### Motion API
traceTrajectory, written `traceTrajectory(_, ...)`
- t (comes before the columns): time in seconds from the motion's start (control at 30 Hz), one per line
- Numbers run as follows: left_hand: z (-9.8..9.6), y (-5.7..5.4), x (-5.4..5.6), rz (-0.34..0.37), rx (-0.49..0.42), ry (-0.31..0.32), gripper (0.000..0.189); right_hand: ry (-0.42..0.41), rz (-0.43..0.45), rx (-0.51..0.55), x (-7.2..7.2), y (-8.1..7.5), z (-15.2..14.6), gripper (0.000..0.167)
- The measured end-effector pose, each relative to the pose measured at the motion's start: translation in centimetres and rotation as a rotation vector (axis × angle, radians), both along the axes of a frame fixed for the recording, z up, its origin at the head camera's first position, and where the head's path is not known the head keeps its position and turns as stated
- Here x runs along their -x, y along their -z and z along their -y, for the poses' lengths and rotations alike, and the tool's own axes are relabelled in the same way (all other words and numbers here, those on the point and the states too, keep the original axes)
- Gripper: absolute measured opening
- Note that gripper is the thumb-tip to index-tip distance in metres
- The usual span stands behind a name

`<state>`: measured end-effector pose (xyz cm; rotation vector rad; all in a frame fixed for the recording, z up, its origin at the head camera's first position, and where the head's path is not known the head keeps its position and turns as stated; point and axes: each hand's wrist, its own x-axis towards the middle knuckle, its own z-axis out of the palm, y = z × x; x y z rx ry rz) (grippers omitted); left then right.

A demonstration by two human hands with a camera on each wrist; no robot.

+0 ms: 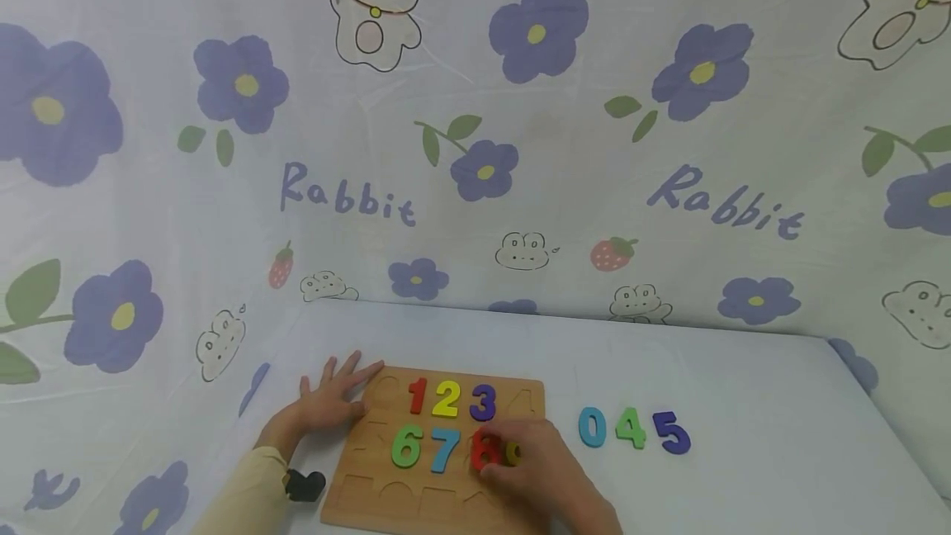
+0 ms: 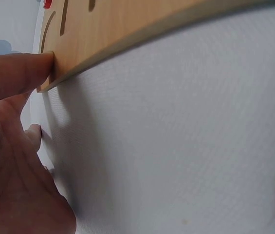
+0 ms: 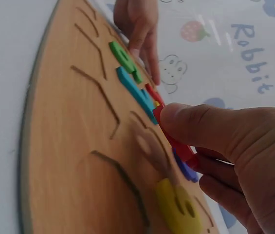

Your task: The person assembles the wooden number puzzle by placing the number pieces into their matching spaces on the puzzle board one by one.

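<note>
My right hand [image 1: 531, 465] pinches a red number 8 [image 3: 176, 141] between thumb and fingers, tilted just over its 8-shaped recess in the wooden number board [image 1: 357, 510]. Partly hidden behind that hand, a yellow number 9 [image 3: 178, 207] sits in the board. Fingers spread, my left hand [image 1: 330, 403] touches the board's upper left edge with its thumb. On the board are a red 1 [image 1: 418, 396], yellow 2 [image 1: 447, 399], purple 3 [image 1: 483, 403], green 6 [image 1: 407, 446] and blue 7 [image 1: 444, 450].
To the right of the board, a blue 0 [image 1: 592, 427], green 4 [image 1: 631, 428] and purple 5 [image 1: 672, 433] lie in a row on the white table [image 1: 780, 436]. Behind the table hangs a rabbit-and-flower patterned cloth [image 1: 579, 155]. Several shaped recesses show along the board's near side.
</note>
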<state>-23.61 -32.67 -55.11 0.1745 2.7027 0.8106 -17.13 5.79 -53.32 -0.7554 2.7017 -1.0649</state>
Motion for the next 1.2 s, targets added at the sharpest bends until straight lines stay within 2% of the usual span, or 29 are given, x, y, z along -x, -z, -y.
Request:
traceTrajectory(0.4, -0.2, 0.0, -0.3, -0.007, 0.015, -0.001, 0.075, 0.018, 0.058, -0.048, 0.0, 1.1, 1.1, 0.044)
traceTrajectory(0.77, -0.1, -0.1, -0.3, -0.008, 0.031, 0.001, 0.075, 0.031, 0.02, -0.061, 0.0, 1.6, 1.2, 0.046)
traceTrajectory(1.03, -0.3, -0.6, -0.5, -0.02, 0.044, 0.01, 0.073, 0.063, 0.006, 0.031, -0.1, 0.8, -0.3, 0.052)
traceTrajectory(1.2, -0.2, -0.4, -0.3, -0.011, 0.03, 0.016, 0.074, 0.114, 0.026, 0.063, -0.5, -0.7, -2.1, 0.057)
